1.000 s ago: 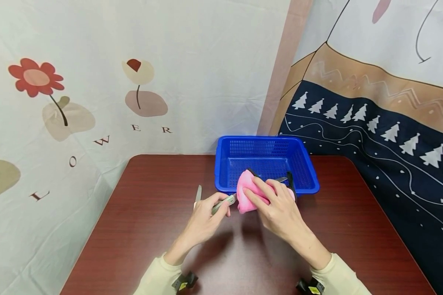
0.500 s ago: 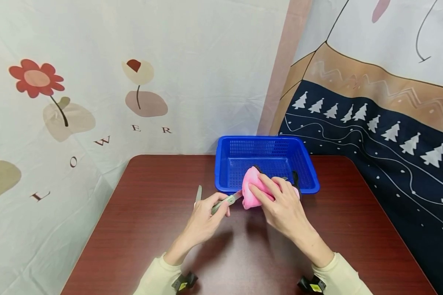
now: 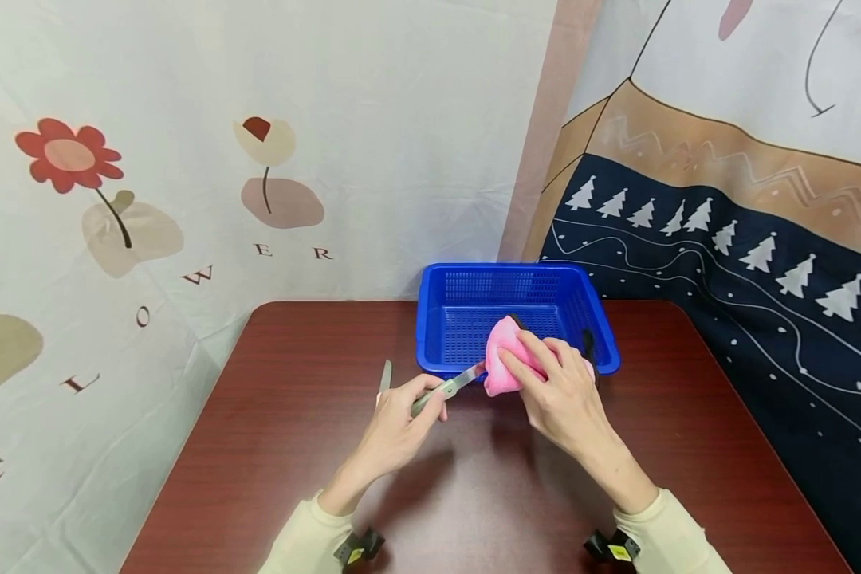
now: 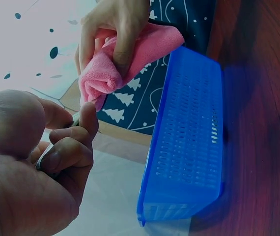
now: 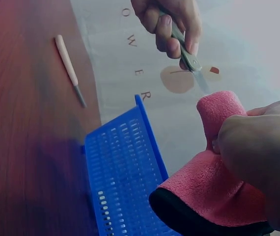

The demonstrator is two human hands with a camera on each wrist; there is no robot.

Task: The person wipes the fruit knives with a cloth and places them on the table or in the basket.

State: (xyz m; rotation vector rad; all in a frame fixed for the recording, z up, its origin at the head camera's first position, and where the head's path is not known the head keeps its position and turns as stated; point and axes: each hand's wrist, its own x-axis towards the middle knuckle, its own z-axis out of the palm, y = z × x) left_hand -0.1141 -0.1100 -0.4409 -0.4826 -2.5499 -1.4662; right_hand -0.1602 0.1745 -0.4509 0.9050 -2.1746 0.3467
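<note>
Head view: pale-handled knife (image 3: 386, 375) at seven o'clock on brown table (image 3: 258, 446); toward ten, red printed flower (image 3: 68, 155); at three, tree-patterned navy cloth (image 3: 764, 323).

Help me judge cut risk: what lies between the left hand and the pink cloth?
In the head view, a knife blade and handle end stretch from the left hand toward the pink cloth.

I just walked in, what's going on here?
Someone's left hand holds a knife, and their right hand grips a pink cloth. The knife points toward the cloth; whether they touch is hard to tell. A second knife lies on the table, and a blue basket stands near the table's far edge.
</note>
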